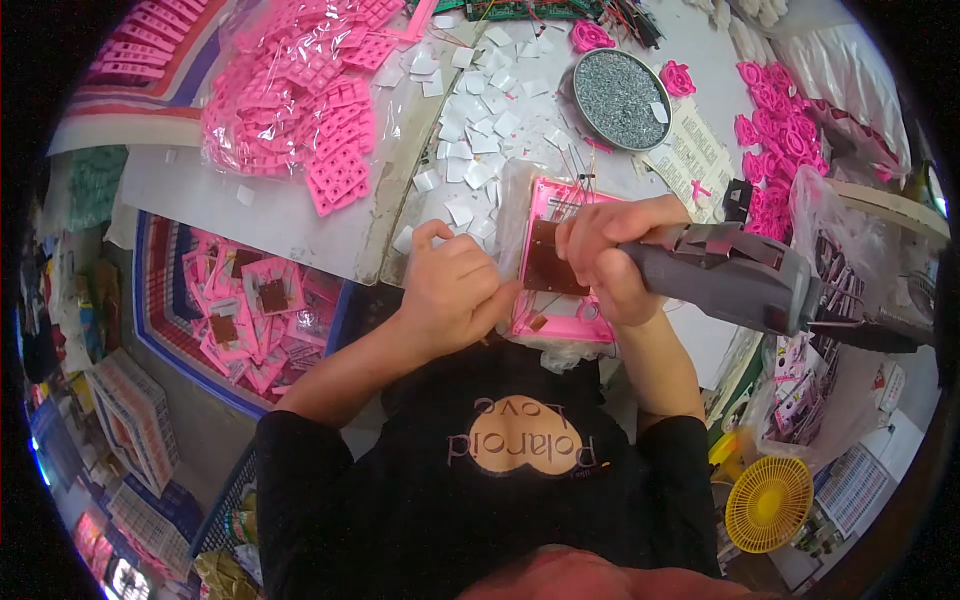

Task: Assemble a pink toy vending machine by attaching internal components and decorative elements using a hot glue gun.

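A pink plastic frame (563, 332) lies on the counter (310, 235), its long axis apparently running away from the person. The right hand (625, 250) is nearer, over the frame's right side, fingers wrapped around a grey power tool (725, 280). At the frame's left edge, the left hand (452, 285) curls its fingers; whether they pinch anything, I cannot tell. The right hand partly hides a brown board (545, 270) on the frame.

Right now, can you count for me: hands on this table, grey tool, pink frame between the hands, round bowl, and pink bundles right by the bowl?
Hands (left hand, right hand): 2
Grey tool: 1
Pink frame: 1
Bowl: 1
Pink bundles by the bowl: 2
Total: 7
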{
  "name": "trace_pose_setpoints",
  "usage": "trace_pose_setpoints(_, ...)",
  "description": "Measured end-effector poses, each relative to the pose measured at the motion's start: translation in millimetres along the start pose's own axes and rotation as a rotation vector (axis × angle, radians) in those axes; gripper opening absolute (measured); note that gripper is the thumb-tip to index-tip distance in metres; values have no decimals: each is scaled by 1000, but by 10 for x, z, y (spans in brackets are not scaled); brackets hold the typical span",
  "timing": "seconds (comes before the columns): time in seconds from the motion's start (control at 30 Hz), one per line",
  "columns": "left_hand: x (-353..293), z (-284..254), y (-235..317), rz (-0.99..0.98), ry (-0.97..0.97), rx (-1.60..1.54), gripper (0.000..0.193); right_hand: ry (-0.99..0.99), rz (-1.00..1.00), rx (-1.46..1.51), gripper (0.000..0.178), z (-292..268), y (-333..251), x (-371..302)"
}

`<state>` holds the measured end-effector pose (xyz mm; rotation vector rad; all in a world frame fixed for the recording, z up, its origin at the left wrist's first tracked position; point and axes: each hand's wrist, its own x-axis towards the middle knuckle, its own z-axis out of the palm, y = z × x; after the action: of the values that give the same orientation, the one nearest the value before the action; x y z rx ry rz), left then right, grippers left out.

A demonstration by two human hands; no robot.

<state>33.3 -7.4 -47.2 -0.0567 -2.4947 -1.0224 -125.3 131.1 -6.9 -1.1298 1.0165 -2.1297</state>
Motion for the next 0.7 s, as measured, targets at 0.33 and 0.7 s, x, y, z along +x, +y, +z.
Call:
trace_pose_setpoints(0.33, 44, -2, -22, -73, 61, -57, 21, 59, 82, -101, 29, -13, 81, -57)
trace_pose_setpoints(0.7, 26, 1, -20, -92, 36, -22, 19, 47, 78, -83, 28, 8, 55, -5)
